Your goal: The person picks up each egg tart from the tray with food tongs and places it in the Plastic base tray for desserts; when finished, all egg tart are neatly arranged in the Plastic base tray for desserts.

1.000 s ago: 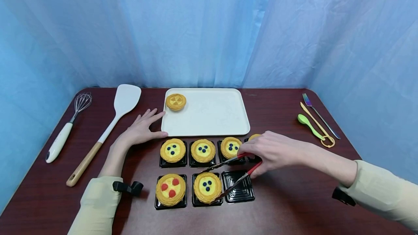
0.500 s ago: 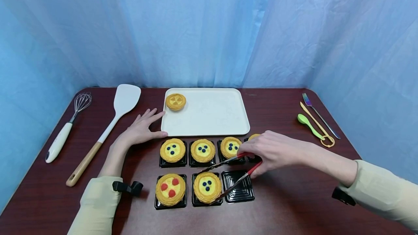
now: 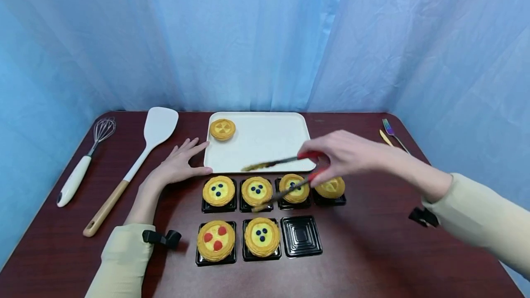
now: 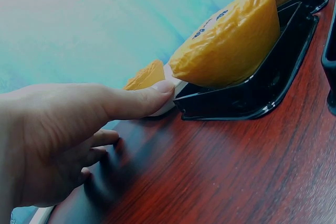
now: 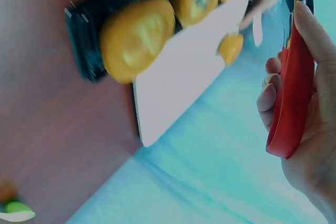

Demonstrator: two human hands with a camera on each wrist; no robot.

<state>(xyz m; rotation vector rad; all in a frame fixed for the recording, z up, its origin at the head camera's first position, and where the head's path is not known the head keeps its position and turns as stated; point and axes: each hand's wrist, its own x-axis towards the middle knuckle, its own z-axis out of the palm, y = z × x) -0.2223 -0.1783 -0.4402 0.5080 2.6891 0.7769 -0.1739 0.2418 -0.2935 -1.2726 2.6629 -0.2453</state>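
My left hand rests at the left front corner of a white tray, thumb and fingers extended along its edge; in the left wrist view the thumb touches the rim. A pair of red-handled tongs is gripped in my right hand. Blurred, their arms spread apart above the back row, with nothing pinched between them. Below lies a blueberry tart in a black holder. Another blueberry tart sits in the front row, beside a bare black holder.
A tart with a patterned top lies on the tray's left. A raspberry tart occupies the front left holder. A whisk and a white spatula lie at left. A fork lies far right, partly behind the right arm.
My right hand has lifted the tongs up and away from the front-row blueberry tart, toward the tray. That tart stays in its holder. The left hand has not moved.
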